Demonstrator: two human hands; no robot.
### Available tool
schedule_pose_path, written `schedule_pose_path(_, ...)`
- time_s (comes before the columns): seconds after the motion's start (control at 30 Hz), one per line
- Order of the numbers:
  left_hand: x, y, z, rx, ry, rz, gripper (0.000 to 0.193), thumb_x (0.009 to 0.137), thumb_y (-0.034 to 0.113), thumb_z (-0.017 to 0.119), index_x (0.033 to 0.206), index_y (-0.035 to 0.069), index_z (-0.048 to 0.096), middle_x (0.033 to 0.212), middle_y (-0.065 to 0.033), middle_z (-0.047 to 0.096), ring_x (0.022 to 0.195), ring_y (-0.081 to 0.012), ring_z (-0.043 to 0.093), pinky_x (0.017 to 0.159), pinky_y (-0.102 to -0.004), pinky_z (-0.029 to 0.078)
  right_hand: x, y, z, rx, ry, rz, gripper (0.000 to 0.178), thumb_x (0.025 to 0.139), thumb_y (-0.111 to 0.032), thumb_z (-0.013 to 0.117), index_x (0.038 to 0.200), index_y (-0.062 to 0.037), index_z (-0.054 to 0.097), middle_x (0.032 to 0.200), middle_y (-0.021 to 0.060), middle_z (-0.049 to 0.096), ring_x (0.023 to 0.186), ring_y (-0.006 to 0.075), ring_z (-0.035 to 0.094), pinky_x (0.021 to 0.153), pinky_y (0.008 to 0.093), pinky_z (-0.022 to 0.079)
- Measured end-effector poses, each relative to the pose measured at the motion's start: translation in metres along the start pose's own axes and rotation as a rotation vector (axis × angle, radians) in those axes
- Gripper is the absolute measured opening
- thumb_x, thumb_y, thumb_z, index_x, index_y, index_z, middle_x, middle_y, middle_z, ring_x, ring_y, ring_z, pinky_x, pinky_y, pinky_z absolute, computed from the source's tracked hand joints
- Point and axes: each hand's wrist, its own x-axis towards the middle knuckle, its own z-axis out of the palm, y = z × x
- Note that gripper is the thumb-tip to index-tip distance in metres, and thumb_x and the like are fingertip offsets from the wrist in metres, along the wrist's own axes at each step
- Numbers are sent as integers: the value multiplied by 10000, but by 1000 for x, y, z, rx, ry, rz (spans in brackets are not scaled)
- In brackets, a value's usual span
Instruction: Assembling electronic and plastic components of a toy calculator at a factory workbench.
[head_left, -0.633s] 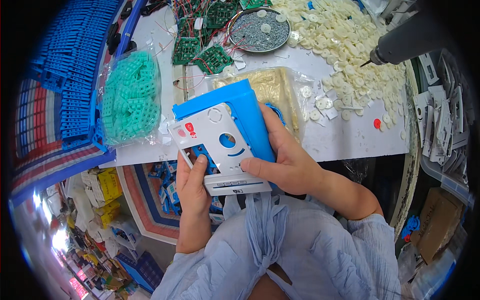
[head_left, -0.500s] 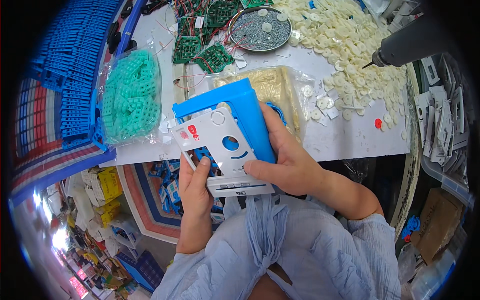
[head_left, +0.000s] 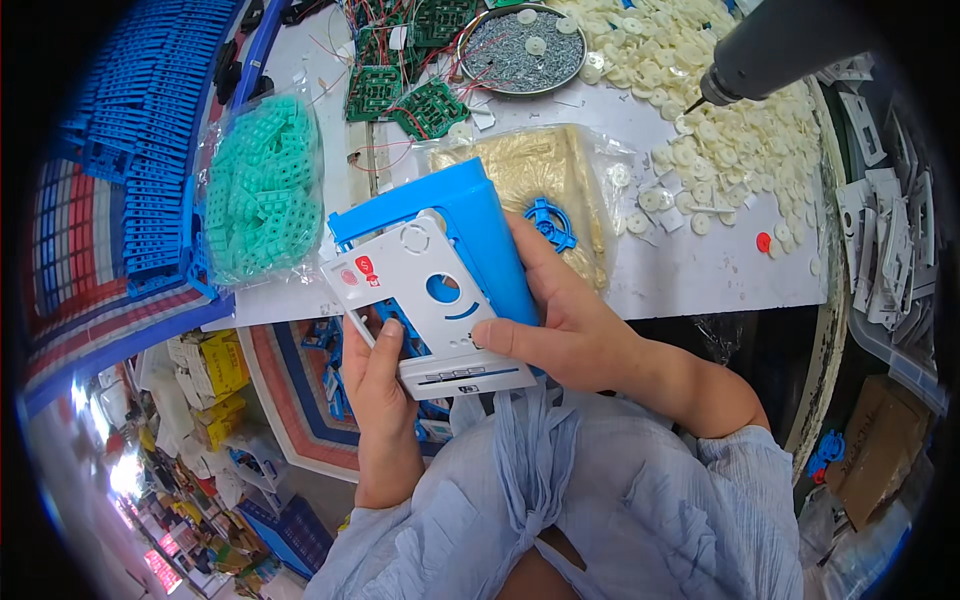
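Close to my body I hold a white plastic front panel with round and rectangular cutouts, tilted against an open blue plastic case. My left hand grips the panel's left side, its thumb at the rectangular cutout. Around the right side of the case wraps my right hand, its thumb pressing on the panel's face; its other fingers are hidden behind the case. Blue parts show through the cutout. Just beyond my right hand, a blue ring-shaped plastic part lies on a clear bag of gold-coloured contents.
A dark power screwdriver hangs in from the upper right, over a heap of cream plastic discs. Behind are a bowl of screws and green circuit boards. Bagged turquoise parts and stacked blue parts lie left.
Both hands have shifted slightly left with the panel and case, uncovering more of the blue ring-shaped part. The power screwdriver has moved left and slightly up in view.
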Motion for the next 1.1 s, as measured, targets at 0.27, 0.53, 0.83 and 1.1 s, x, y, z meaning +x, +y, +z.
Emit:
schedule_pose_path(0.27,-9,13,-17,110,-37,67,575,1060,256,466,1533,-27,302,1462,-151,480,1264,-201,514,1076,-346,381,-3,12,-3,-45,-135,-28,850,955,10,604,1596,-30,48,1558,149,357,1419,231,396,1162,386,344)
schedule_pose_path(0.53,-3,-17,-31,-149,-190,59,534,1068,392,443,1411,-16,465,1313,-157,618,1173,-249,633,988,-402,511,0,5,-5,73,-114,-1,782,939,2,622,1574,-7,165,1497,138,443,1386,220,444,1146,380,367)
schedule_pose_path(0.83,9,5,-6,57,-103,-15,332,1029,254,568,1176,-40,619,999,-76,706,822,-89,653,735,-263,536,-2,11,-19,103,65,-4,645,922,2,645,1495,6,347,1387,125,561,1283,180,538,1085,345,442)
schedule_pose_path(1.1,37,13,13,63,-140,54,153,1035,165,548,1043,24,607,881,-3,646,709,-14,556,622,-197,473,-5,2,-28,78,180,-58,652,913,-6,683,1479,13,360,1355,122,598,1223,192,597,1056,355,478)
